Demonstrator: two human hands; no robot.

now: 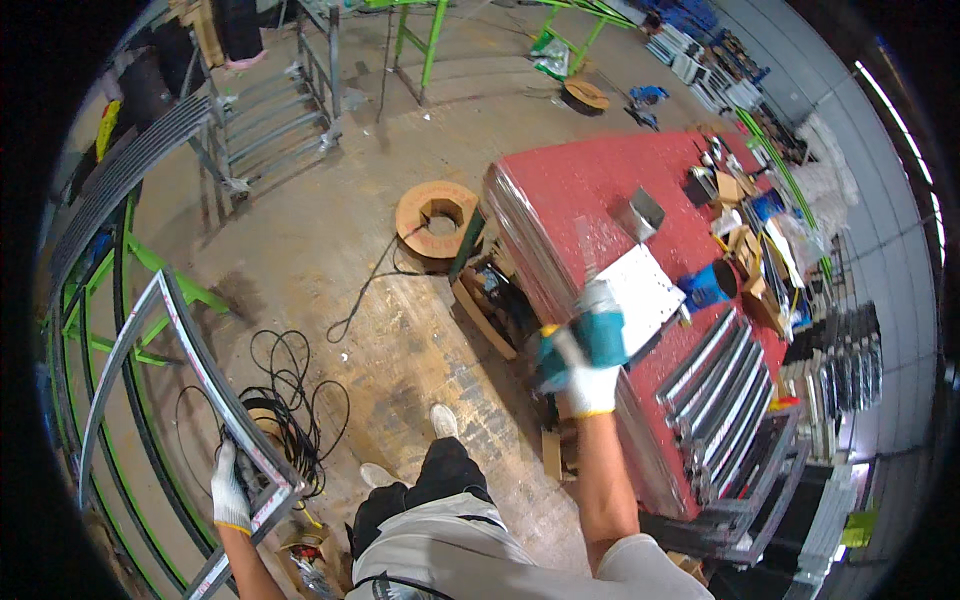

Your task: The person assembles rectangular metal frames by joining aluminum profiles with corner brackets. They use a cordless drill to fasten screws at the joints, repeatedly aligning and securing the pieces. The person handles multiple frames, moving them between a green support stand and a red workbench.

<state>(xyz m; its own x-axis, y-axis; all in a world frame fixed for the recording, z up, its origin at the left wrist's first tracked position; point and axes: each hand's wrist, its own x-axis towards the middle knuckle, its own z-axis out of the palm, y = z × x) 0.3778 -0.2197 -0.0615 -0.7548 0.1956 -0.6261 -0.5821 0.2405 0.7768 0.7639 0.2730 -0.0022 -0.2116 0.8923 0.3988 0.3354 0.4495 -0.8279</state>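
Note:
My left hand [231, 491], in a white knit glove with a yellow cuff, grips a metal profile frame [212, 377] near its lower corner. The frame has mitred corners and pale protective film bearing print. It leans over a green stand with dark rubber-like rails [135, 375]. My right hand [592, 382], gloved alike, is closed around a teal cordless power tool [596, 337], probably a drill. Motion blurs the tool, and its tip is hard to make out. It is held up in front of the red-topped table's near side, beside a white sheet [637, 292].
On the red-topped table [555, 180] are a metal box section [643, 214], a blue tub [705, 285] and several profile lengths [720, 390]. Coiled black cable [292, 412] lies on the floor by the frame. A cardboard reel [435, 217] and an open carton [487, 315] stand near the table.

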